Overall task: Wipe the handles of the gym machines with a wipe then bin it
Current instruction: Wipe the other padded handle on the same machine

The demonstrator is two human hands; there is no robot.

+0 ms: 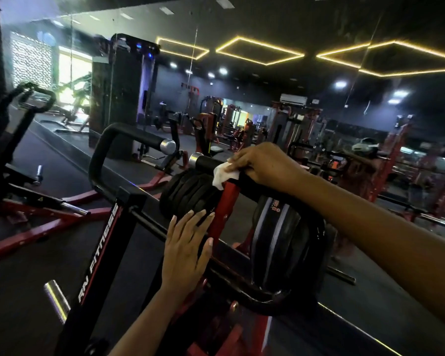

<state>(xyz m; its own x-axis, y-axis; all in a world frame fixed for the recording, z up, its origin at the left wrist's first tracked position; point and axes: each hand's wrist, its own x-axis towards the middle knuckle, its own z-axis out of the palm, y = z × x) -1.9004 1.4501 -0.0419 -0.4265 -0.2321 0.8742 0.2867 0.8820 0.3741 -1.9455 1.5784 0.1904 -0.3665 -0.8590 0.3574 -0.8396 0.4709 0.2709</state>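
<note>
A black padded handle [206, 162] with a chrome end cap sticks out to the left from a red upright [225, 201] of the machine. My right hand [265, 165] grips this handle with a white wipe [222, 176] pressed under the fingers. A corner of the wipe hangs down over the red upright. My left hand [188, 249] lies lower, fingers straight and spread, resting flat against the machine's bar and the red upright. A second black handle [136, 136] with a chrome cap curves up on the left.
Black weight plates [188, 196] hang behind the red upright, and another stack [280, 242] sits to its right. A black post lettered "RN FITNESS" [100, 253] rises in front. A mirror wall behind reflects red gym machines. Another red-framed machine [23, 201] stands at the left.
</note>
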